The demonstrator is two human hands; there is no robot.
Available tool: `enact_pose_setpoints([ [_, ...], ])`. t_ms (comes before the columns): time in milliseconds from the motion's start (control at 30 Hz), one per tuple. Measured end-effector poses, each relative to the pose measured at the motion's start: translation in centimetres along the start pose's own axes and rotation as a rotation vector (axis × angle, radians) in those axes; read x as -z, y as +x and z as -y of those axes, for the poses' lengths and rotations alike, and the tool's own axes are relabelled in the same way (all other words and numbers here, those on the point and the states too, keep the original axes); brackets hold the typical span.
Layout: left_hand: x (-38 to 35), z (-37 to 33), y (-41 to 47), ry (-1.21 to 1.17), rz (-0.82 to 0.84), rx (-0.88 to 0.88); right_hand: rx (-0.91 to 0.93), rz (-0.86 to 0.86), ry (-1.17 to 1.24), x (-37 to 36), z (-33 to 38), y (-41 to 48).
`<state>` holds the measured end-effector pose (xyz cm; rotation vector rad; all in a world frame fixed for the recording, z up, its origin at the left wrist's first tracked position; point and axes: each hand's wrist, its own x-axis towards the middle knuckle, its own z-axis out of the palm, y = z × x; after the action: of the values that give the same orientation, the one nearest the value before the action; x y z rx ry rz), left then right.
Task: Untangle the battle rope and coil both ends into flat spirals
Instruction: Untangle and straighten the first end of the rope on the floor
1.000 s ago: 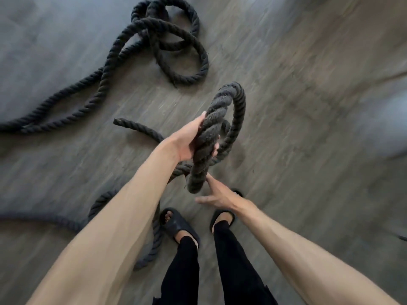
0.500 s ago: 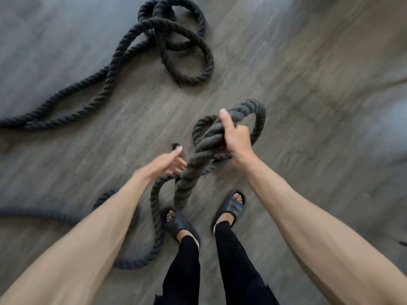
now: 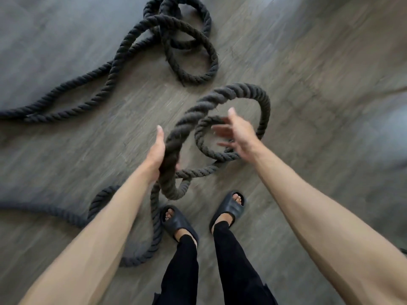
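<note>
While we look straight down, a grey-brown floor of wood-grain planks fills the whole view; the only other sign of the room is a pale bright patch on the boards at the right edge. Across this floor lies a thick black twisted battle rope, and part of it is lifted between our arms.

At the top middle the rope lies in a heap of overlapping loops. From there two strands run side by side on a slant down to the left edge. Another length comes in from the left edge lower down, passes under our left forearm and bends round beside our left foot.

Our left hand grips the raised section. The palm is against the rope, the thumb lies straight along it pointing away from us, and the fingers go round the far side, where they are blurred. From that grip the rope climbs up and to the right, arches over and comes back down on the right. A smaller loop lies on the boards inside that arch.

Our right hand hangs over the smaller loop with its fingers spread and blurred, holding nothing. Below are black moulded slide sandals and black trousers.
</note>
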<state>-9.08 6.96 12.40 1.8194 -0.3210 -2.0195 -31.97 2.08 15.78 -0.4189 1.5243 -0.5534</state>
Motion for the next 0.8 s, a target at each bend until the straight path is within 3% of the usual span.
enact_pose_setpoints([
  [67, 0.9, -3.4, -0.3, -0.079, 0.057, -0.038, -0.061, 0.072, -0.121, -1.8, -3.3, -0.3],
  [133, 1.4, -6.1, -0.1, -0.104, 0.004, -0.106, -0.129, 0.1, -0.174, -3.3, -6.3, -1.0],
  [333, 7.3, -11.6, 4.3, 0.047, -0.61, -0.284, -0.172, 0.125, -0.332, -4.3, -11.8, -1.5],
  [500, 19.4, -12.7, 4.3, 0.444, -0.999, -0.379, -0.197, 0.03, -0.416, -2.8, -14.2, 0.2],
  [633, 22.1, -9.4, 4.2, 0.544, -0.861, -0.316, -0.246, -0.031, -0.493, -3.0, -16.6, 0.8],
  [800, 16.8, -2.3, 7.0, 0.599, -0.649, -0.27, -0.236, -0.064, -0.604, -5.1, -17.5, 2.5],
])
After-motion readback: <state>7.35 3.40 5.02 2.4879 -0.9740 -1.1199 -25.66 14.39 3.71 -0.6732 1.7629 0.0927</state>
